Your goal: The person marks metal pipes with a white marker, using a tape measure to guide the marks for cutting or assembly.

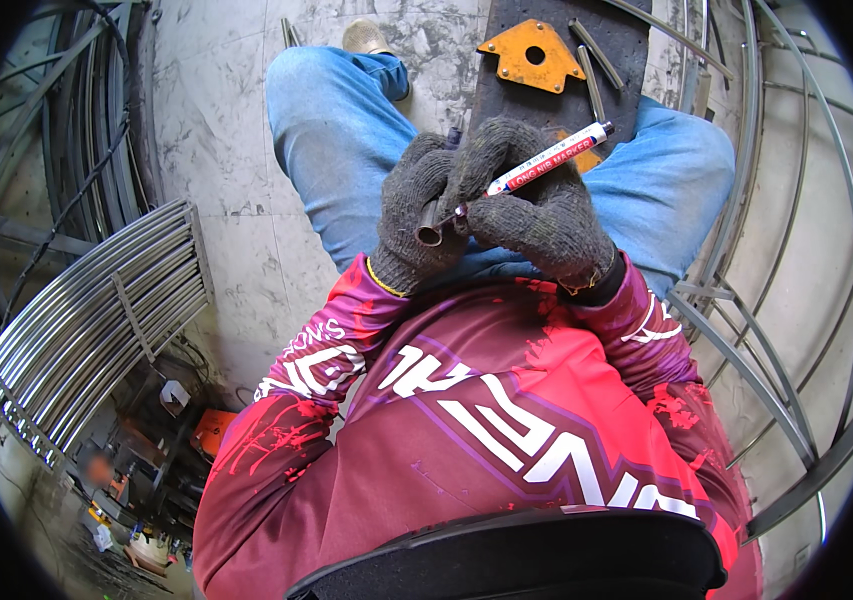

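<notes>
Floor [236, 120] first, pale and scuffed, spreading beneath us! Off to our left we have a curved grille [96, 325] of shiny metal tubes, and between our denim-clad legs [331, 150] lies a dark board [513, 112]. Now to the hands, gloved in grey knit and brought together in front of us: right hand [536, 205] and left hand [412, 212], side by side. Beyond them on the board we spot an orange block [534, 76] with a round hole, short metal bars [596, 54] just beside it. Our right grip is narrow, holding a white-and-red marker [551, 164] aslant. Smallest, a metal tube [429, 226]: our left fingers curl snugly round it, open end facing us; whether the marker's nib touches it, we can't tell.
</notes>
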